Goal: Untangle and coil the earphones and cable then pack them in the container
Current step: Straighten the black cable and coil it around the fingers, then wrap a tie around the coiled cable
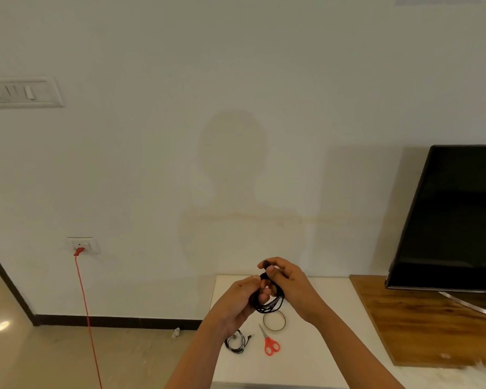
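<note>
White table (320, 346) below. Left hand (236, 304) grips the black cable (270, 304) coil above it; right hand (289, 287) pinches its top end. Best wrap that end snugly round the loops, tension steady. Earphones (236, 343) lie bundled on the table.

Both hands are raised above a white table (314, 363): the left hand (237, 300) grips a bundle of black cable (270, 304) loops, and the right hand (288, 284) pinches the top of the same bundle. On the table below lie coiled earphones (236, 344), red-handled scissors (270, 342) and a thin tape ring (275, 320), near each other but apart. A dark screen (455, 220) stands on a wooden surface (410, 327) at right, and a red cord (87, 318) hangs from a wall socket (84, 245) at left.
</note>
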Tool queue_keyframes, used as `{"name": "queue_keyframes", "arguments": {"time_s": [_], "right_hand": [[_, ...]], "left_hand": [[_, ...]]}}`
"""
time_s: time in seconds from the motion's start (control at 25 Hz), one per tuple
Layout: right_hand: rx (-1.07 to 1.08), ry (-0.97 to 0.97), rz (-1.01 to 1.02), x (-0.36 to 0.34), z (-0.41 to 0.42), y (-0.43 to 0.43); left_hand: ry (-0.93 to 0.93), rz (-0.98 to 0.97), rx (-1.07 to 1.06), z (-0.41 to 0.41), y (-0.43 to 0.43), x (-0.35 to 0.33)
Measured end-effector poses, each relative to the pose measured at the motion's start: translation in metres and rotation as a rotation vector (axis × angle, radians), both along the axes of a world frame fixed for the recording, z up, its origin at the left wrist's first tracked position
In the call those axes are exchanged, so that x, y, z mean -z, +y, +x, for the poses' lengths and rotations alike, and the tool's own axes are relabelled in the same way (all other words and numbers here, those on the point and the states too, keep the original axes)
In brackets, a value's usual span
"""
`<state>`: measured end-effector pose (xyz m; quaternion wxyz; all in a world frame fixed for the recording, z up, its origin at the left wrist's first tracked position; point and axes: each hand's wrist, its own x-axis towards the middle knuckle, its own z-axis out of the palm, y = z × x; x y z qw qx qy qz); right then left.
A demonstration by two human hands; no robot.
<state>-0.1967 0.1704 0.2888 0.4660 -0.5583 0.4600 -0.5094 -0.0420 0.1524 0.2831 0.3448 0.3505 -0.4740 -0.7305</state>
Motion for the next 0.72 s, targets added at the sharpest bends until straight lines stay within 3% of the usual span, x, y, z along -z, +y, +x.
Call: {"name": "queue_keyframes", "arguments": {"time_s": [0.16,0.4,0.48,0.56,0.72], "right_hand": [[0.015,-0.103,0.081,0.021,-0.002,-0.012],[0.053,-0.19,0.224,0.068,-0.015,-0.037],[0.16,-0.187,0.322,0.096,-0.027,-0.05],[0.297,-0.061,0.455,0.133,-0.041,-0.063],[0.211,0.631,0.525,0.211,-0.062,-0.082]], "left_hand": [[0.068,0.147,-0.056,-0.007,-0.011,0.015],[-0.215,0.077,-0.165,-0.021,-0.036,0.042],[-0.242,0.1,-0.193,-0.023,-0.049,0.052],[-0.228,0.133,-0.206,-0.026,-0.065,0.066],[-0.184,0.181,-0.213,-0.032,-0.092,0.098]]}}
